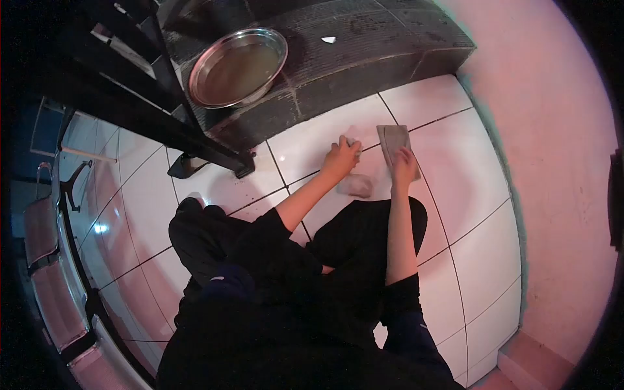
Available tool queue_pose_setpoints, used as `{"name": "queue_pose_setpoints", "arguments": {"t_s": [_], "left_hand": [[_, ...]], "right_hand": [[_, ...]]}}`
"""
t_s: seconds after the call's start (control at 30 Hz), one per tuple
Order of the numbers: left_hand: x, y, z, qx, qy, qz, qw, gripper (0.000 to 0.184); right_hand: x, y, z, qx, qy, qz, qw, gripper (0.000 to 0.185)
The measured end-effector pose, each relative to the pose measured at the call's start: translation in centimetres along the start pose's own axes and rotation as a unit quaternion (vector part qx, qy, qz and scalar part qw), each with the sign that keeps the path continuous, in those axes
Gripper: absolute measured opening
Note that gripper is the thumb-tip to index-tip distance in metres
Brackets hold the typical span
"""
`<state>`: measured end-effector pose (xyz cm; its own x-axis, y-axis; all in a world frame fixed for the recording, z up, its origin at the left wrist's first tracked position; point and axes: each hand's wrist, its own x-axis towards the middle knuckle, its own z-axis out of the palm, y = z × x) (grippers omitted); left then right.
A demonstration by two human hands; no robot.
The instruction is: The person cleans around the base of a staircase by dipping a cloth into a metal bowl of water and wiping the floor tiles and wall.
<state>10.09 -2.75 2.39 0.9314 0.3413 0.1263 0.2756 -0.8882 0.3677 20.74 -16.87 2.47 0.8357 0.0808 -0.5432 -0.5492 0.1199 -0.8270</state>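
On the white tiled floor, my left hand (342, 159) is closed round a small greyish thing, its fingers curled over it. My right hand (404, 166) rests on the lower part of a flat grey-brown piece (394, 138), which looks like folded cloth or a pad; its fingers are slightly blurred and I cannot make out whether they grip it. Between my hands and nearer my knees, a blurred greyish patch or piece (357, 186) lies on the tiles.
A metal basin (238, 67) of murky liquid stands on the dark tiled step (325, 78), with a white scrap (329, 40) nearby. Black metal legs (224, 153) rise at left. A pink wall (552, 162) borders the right; metal seats (60, 292) stand far left.
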Motion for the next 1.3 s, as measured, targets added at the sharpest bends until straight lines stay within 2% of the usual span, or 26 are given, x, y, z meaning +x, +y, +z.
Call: {"name": "queue_pose_setpoints", "arguments": {"t_s": [0.03,0.07,0.1,0.17,0.2,0.27,0.3,0.37,0.43,0.5,0.57,0.63,0.67,0.7,0.73,0.77,0.83,0.97,1.03,1.1,1.23,1.3], "left_hand": [[0.9,0.4,0.4,0.0,0.003,-0.01,1.0,0.037],[1.9,0.5,0.7,0.003,0.006,-0.018,1.0,0.036],[2.9,0.6,0.8,0.006,0.002,-0.016,1.0,0.036],[4.0,0.8,0.7,0.016,-0.028,-0.034,0.999,0.038],[3.8,0.6,0.6,0.017,-0.035,-0.037,0.999,0.038],[3.2,-0.3,0.1,-0.029,-0.048,-0.052,0.997,0.041],[2.4,-0.7,-0.3,-0.027,-0.051,-0.059,0.997,0.041],[0.2,-1.4,-0.9,-0.04,-0.09,-0.079,0.992,0.045],[-1.9,-2.0,-1.5,-0.037,-0.095,-0.087,0.991,0.046],[-2.4,-2.0,-1.8,-0.037,-0.096,-0.087,0.991,0.047],[-1.6,-1.5,-1.5,0.014,-0.088,-0.039,0.995,0.043],[0.3,-0.8,-0.6,0.019,-0.078,-0.023,0.997,0.043],[1.8,-0.4,-0.1,0.021,-0.064,-0.005,0.998,0.042],[3.3,0.2,0.3,0.022,-0.066,-0.001,0.998,0.042],[5.0,0.8,0.6,0.01,-0.064,-0.007,0.998,0.04],[6.3,1.2,0.8,-0.002,-0.063,-0.013,0.998,0.038],[8.8,1.5,1.3,0.005,-0.064,-0.005,0.998,0.038],[8.6,2.0,0.6,-0.02,-0.1,0.003,0.995,0.039],[5.9,1.8,-0.7,-0.019,-0.13,0.012,0.991,0.039],[3.4,1.3,-1.2,0.02,-0.171,-0.013,0.985,0.039],[3.3,1.1,-1.1,0.026,-0.169,-0.019,0.985,0.039],[5.6,1.6,0.3,0.029,-0.101,0.017,0.994,0.039]], "right_hand": [[0.1,0.0,0.4,-0.302,-0.011,-0.2,0.932,0.036],[0.5,-0.2,0.8,-0.562,-0.024,-0.372,0.738,0.041],[1.2,-0.7,1.2,-0.561,-0.023,-0.368,0.741,0.041],[2.8,-1.3,1.0,-0.683,-0.106,-0.303,0.656,0.057],[3.3,-0.9,0.6,-0.684,-0.111,-0.298,0.657,0.057],[4.2,0.2,0.3,-0.765,-0.091,-0.181,0.612,0.069],[3.9,0.0,0.8,-0.765,-0.099,-0.18,0.61,0.069],[2.3,-1.6,2.2,-0.686,0.015,0.0,0.727,0.075],[2.8,-1.7,1.7,-0.7,0.022,0.023,0.713,0.076],[3.9,-2.0,1.4,-0.671,0.034,0.002,0.74,0.076],[2.9,-3.2,1.9,-0.666,0.034,-0.019,0.745,0.075],[2.8,-3.0,2.0,-0.593,0.085,-0.157,0.785,0.068],[3.3,-3.1,2.0,-0.591,0.087,-0.155,0.787,0.068],[4.3,-3.1,2.1,-0.471,0.042,-0.22,0.853,0.061],[4.8,-3.4,2.1,-0.339,-0.004,-0.282,0.897,0.054],[5.2,-3.5,2.0,-0.339,-0.001,-0.282,0.898,0.054],[5.7,-4.1,2.2,-0.145,-0.006,-0.286,0.947,0.041],[6.6,-5.3,0.3,-0.043,0.04,-0.234,0.97,0.037],[5.7,-6.9,-0.5,0.013,0.047,-0.143,0.989,0.036],[4.5,-8.6,-1.1,0.049,0.041,-0.151,0.986,0.036],[4.0,-10.0,-2.1,0.123,0.043,-0.174,0.976,0.035],[4.1,-10.1,-2.2,0.111,0.052,-0.166,0.978,0.035]]}}
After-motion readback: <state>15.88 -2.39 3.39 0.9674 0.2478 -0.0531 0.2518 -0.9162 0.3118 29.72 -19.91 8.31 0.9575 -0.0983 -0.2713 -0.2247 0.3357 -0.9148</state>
